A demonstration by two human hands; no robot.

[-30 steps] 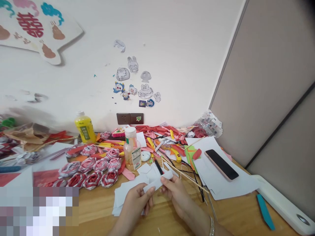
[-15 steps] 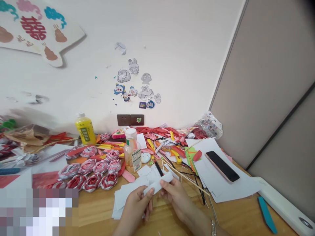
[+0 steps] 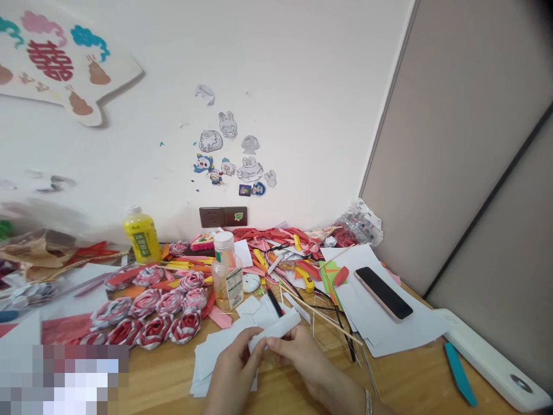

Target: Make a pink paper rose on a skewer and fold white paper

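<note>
Between my two hands is a narrow folded strip of white paper [image 3: 281, 326], slanting up to the right. My left hand [image 3: 237, 364] pinches its lower left end. The thumb and fingers of my right hand [image 3: 298, 353] close on its lower edge, near the middle. Under and behind my hands lie loose white paper sheets [image 3: 211, 354]. Just beyond the strip a black pen-like stick [image 3: 274, 302] rests on more white paper pieces. The fingers beneath the strip are partly hidden.
Rolled red-and-white paper roses [image 3: 156, 328] lie at left. A clear bottle [image 3: 227, 274] and a yellow drink bottle [image 3: 141, 236] stand behind them. At right, a phone [image 3: 383, 293] rests on white sheets; thin wooden sticks [image 3: 328, 317] and a teal strip [image 3: 459, 373] lie nearby.
My right thumb has slid left along the paper strip, closer to my left hand. The left thumb has bent inward. The whole view has shifted slightly.
</note>
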